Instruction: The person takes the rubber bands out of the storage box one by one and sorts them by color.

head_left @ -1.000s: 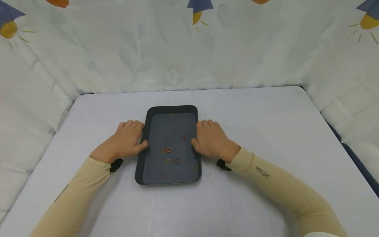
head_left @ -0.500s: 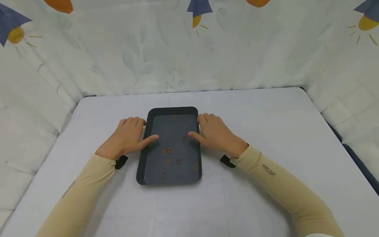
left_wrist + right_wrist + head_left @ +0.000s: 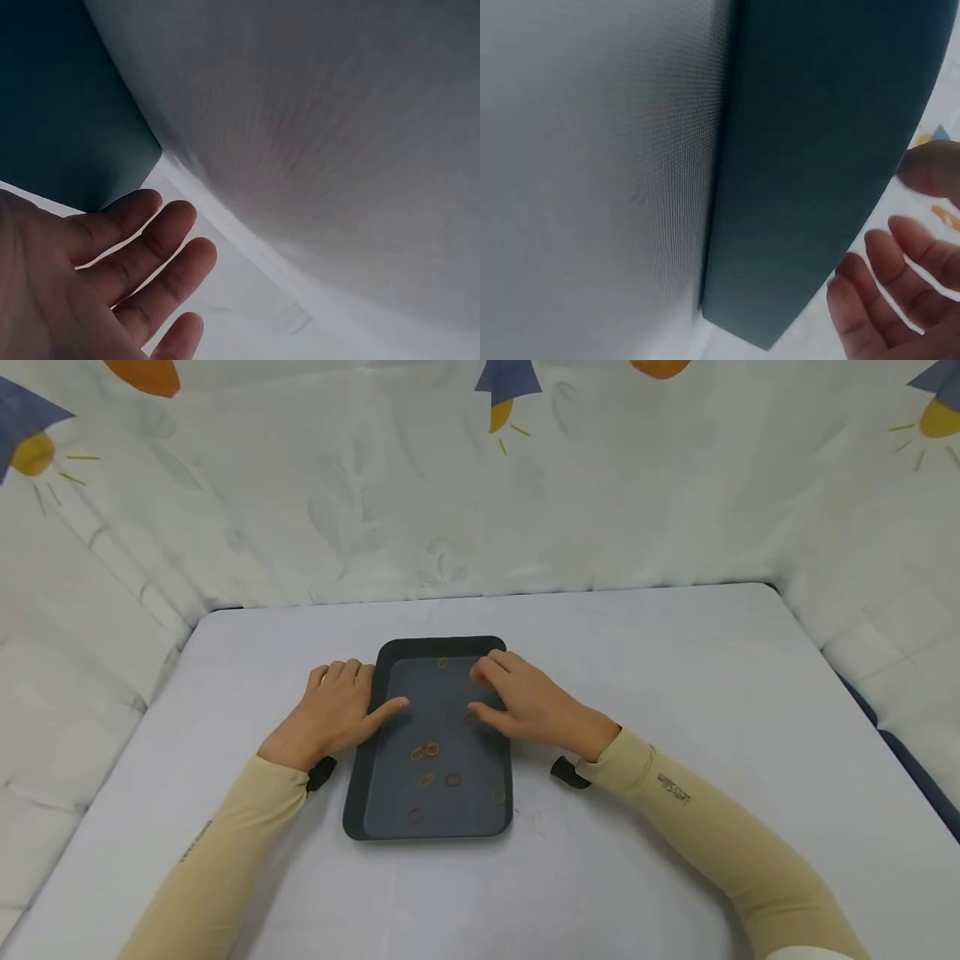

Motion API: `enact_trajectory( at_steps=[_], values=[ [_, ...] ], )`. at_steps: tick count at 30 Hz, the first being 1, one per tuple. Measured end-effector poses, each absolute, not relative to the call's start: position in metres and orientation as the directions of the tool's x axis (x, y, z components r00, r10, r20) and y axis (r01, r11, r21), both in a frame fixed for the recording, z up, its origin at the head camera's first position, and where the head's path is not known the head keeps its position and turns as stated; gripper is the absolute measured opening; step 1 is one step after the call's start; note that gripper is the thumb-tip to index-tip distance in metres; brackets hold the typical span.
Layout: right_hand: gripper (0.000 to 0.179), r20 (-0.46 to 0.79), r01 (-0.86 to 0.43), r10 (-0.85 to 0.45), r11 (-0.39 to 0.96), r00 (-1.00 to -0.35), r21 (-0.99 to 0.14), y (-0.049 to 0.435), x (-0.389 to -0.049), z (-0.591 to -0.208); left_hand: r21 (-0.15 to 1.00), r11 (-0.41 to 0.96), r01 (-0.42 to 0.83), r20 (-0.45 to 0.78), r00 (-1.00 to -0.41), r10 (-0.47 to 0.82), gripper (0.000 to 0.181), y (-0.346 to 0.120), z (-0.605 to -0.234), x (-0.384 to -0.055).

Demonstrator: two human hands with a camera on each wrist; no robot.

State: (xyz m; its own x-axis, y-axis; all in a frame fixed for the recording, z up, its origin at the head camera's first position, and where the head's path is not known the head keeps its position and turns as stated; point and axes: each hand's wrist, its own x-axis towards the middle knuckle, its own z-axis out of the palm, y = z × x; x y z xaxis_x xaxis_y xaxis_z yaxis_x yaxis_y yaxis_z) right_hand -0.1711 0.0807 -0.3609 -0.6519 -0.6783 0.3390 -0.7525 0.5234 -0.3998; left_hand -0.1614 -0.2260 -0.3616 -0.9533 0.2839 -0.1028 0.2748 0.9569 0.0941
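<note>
A dark grey rectangular tray (image 3: 438, 714) sits on the white-covered table, with several small rings that look like rubber bands, yellow, orange and red, scattered inside. One orange band (image 3: 432, 750) lies beside a yellow band (image 3: 417, 753) near the middle. My left hand (image 3: 327, 710) is at the tray's left rim, its thumb reaching over the inside; in the left wrist view its fingers (image 3: 172, 281) extend loosely past the tray's corner. My right hand (image 3: 536, 700) hovers over the right rim, fingers relaxed and bent, thumb over a red band. Nothing is held in either hand.
The white tabletop (image 3: 660, 668) stretches to both sides of the tray and in front of it. White patterned curtains (image 3: 420, 510) enclose the table at the back and sides.
Both hands have let go of the tray's sides, their thumbs lifting from the rim. The right hand has moved inward over the tray. The bands keep their places in the tray.
</note>
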Motion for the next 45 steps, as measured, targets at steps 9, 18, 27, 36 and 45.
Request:
enact_trajectory(
  at_steps=[9, 18, 27, 36, 45],
  values=[
    [0.026, 0.306, -0.758, -0.721, 0.457, -0.622, -0.466, 0.067, -0.178, -0.361, 0.075, 0.947, 0.313, -0.098, -0.943, 0.319, 0.052, -0.22, -0.36, -0.156],
    [0.034, 0.157, -0.704, -0.77, 0.453, -0.618, -0.547, 0.065, -0.184, -0.363, 0.067, 0.943, 0.325, -0.055, -0.943, 0.328, 0.041, -0.218, -0.362, -0.152],
    [0.036, 0.058, -0.722, -0.838, 0.429, -0.542, -0.543, 0.07, -0.188, -0.356, 0.048, 0.936, 0.349, -0.04, -0.936, 0.351, 0.034, -0.216, -0.356, -0.149],
    [0.031, 0.017, -0.736, -0.86, 0.427, -0.511, -0.526, 0.072, -0.191, -0.351, 0.05, 0.936, 0.348, -0.046, -0.936, 0.35, 0.033, -0.216, -0.349, -0.15],
    [0.025, 0.04, -0.781, -0.868, 0.423, -0.494, -0.46, 0.07, -0.189, -0.353, 0.055, 0.937, 0.344, -0.057, -0.936, 0.347, 0.031, -0.214, -0.349, -0.15]
  ],
)
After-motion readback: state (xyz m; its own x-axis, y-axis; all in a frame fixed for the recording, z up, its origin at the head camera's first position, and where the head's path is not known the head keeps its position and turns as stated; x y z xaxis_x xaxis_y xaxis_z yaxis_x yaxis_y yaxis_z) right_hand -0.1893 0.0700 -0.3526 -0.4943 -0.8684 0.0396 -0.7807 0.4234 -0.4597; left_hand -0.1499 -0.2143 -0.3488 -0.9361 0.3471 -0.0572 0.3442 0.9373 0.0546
